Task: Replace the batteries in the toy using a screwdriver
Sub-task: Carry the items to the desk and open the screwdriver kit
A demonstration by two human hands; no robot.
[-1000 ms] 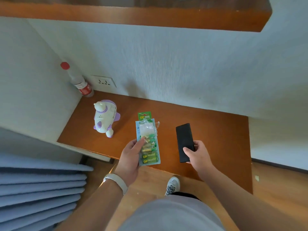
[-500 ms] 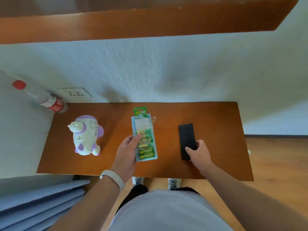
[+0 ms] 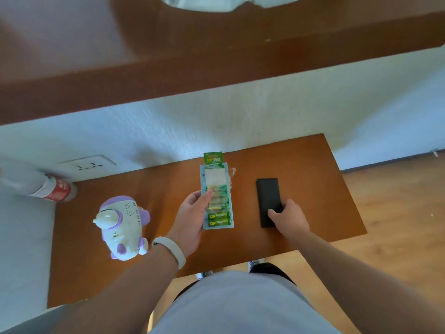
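The left hand [image 3: 192,219] holds the battery pack [image 3: 216,196] by its left edge, thumb across the front and fingers behind, so this grip is closed on the pack. The pack's long axis runs away from the person toward the wall, green header card at the far end; whether its lower end rests on the table [image 3: 313,165] or hangs just above it cannot be told. The right hand [image 3: 290,219] rests on the near end of a flat black case [image 3: 268,201] lying on the table, fingers curled over it in a light hold rather than a lift. The case lies parallel to the pack, just to its right.

The toy [image 3: 122,226], white and purple, stands on the table to the left of the left hand, near but apart. The left hand is plainly the nearer one, so reaching the toy likely means first setting the pack down. No screwdriver is visible; it may be inside the case.

Against the earlier frames, both hands hold the same items in the same way. The view has shifted, with the toy now closer to the left forearm and a bottle [image 3: 48,186] at the far left edge.
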